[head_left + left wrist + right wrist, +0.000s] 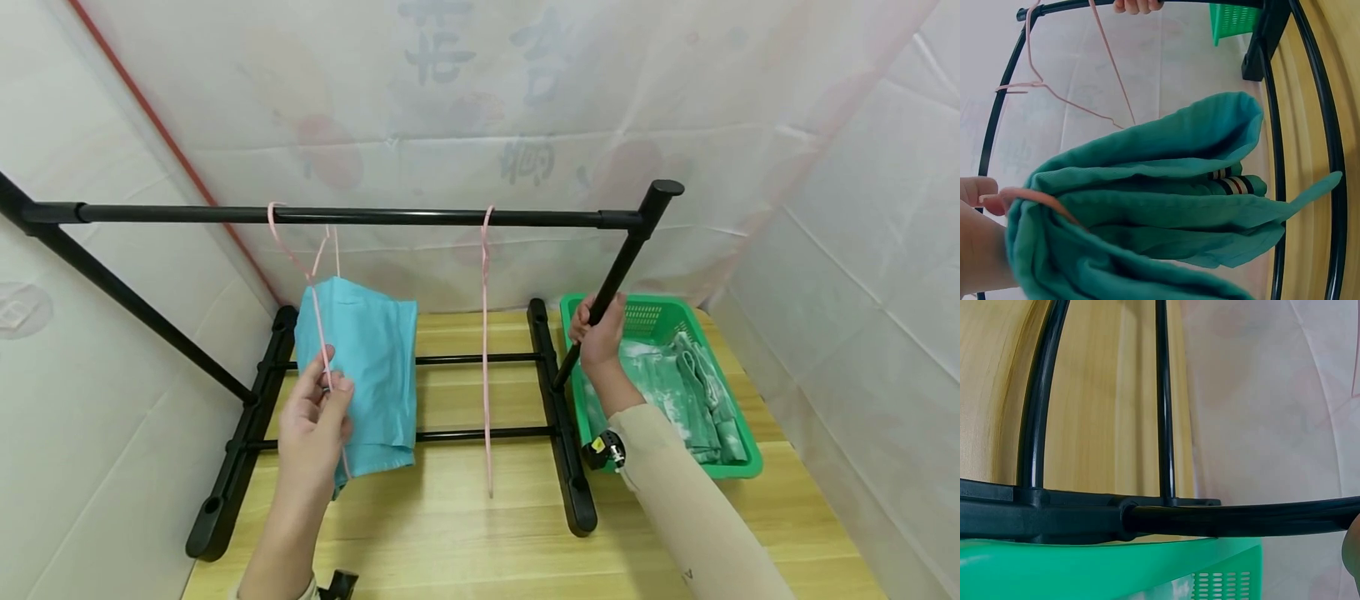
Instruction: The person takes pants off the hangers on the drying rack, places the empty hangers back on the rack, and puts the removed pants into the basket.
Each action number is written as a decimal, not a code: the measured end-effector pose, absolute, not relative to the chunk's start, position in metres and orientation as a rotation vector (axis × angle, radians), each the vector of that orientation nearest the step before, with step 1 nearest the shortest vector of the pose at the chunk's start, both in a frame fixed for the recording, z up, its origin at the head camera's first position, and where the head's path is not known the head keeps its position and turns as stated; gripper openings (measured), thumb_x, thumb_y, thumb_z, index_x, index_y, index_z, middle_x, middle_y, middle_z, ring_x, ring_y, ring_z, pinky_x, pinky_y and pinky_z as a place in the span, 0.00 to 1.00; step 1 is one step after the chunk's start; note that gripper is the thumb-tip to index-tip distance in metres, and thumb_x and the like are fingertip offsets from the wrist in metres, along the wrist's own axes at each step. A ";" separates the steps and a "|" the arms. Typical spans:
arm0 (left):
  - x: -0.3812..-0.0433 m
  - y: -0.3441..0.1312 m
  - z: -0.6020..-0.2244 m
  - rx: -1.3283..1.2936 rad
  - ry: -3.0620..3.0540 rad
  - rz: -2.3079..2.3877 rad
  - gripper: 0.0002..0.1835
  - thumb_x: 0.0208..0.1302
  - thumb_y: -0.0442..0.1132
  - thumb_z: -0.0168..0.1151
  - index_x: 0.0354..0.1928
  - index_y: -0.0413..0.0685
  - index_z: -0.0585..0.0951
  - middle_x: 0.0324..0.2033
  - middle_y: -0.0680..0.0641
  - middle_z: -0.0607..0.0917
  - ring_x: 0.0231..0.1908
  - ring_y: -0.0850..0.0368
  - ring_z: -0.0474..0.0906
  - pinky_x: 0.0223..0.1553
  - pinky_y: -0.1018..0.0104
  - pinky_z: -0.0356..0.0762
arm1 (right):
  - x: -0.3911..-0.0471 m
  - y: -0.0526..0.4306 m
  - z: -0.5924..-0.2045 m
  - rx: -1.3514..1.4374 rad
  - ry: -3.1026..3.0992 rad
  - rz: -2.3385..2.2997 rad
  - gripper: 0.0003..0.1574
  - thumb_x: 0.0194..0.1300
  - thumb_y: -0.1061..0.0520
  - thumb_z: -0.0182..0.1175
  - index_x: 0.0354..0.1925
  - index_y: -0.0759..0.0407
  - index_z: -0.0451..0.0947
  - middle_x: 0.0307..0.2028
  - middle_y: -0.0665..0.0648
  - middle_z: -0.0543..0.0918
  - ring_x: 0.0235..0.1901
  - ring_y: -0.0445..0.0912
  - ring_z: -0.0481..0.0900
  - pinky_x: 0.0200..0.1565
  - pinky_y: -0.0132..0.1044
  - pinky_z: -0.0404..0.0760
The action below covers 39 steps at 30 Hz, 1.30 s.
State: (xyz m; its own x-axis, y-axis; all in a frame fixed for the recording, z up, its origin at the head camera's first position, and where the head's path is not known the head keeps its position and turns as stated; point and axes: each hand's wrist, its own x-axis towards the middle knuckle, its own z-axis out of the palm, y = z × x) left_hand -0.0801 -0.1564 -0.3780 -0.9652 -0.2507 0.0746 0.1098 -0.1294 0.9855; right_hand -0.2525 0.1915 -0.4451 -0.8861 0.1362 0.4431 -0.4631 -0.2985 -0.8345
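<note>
A blue garment (371, 375) hangs folded over a pink hanger (285, 242), whose hook sits on the black top rail (375, 215). My left hand (311, 425) pinches this hanger along its near side, beside the garment. Seen in the left wrist view, the cloth (1147, 215) falls in several layers, with striped trim (1235, 185) showing between them. On the right, my right hand (602, 333) grips the rack's slanted upright (621, 271) just above the basket. Only a bit of that hand shows at the right wrist view's edge.
Another pink hanger (486, 333) hangs bare on the rail, edge-on. A green basket (738, 471) of green-and-white cloth (667, 392) stands right of the rack's foot (573, 492). Pale sheeting (847, 275) encloses the wooden table (457, 533) at the back and sides.
</note>
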 end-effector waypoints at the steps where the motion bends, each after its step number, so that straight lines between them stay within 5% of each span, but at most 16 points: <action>1: -0.080 -0.156 -0.378 0.169 -1.884 -2.194 0.25 0.76 0.38 0.53 0.72 0.48 0.66 0.37 0.52 0.70 0.22 0.63 0.57 0.19 0.76 0.58 | -0.252 0.191 -0.445 0.408 -1.582 2.225 0.41 0.75 0.27 0.25 0.19 0.52 0.61 0.10 0.48 0.59 0.09 0.42 0.51 0.16 0.47 0.45; 13: -0.081 -0.154 -0.379 0.183 -1.847 -2.094 0.24 0.73 0.37 0.58 0.69 0.46 0.71 0.34 0.49 0.70 0.28 0.62 0.64 0.21 0.78 0.63 | -0.253 0.189 -0.446 0.431 -1.555 2.244 0.40 0.77 0.29 0.26 0.18 0.51 0.62 0.10 0.47 0.60 0.08 0.42 0.51 0.15 0.46 0.45; 26: -0.071 -0.158 -0.369 0.180 -1.907 -2.006 0.25 0.70 0.32 0.61 0.68 0.45 0.74 0.37 0.48 0.79 0.37 0.60 0.74 0.40 0.79 0.78 | -0.248 0.182 -0.448 0.415 -1.555 2.180 0.40 0.78 0.33 0.24 0.19 0.52 0.62 0.10 0.46 0.61 0.08 0.42 0.51 0.15 0.47 0.45; 39: -0.054 -0.158 -0.360 0.089 -1.899 -1.954 0.24 0.68 0.27 0.61 0.66 0.40 0.75 0.34 0.47 0.79 0.35 0.58 0.73 0.35 0.77 0.77 | -0.247 0.180 -0.448 0.380 -1.573 2.155 0.40 0.77 0.30 0.26 0.19 0.51 0.62 0.10 0.46 0.62 0.08 0.43 0.52 0.13 0.44 0.48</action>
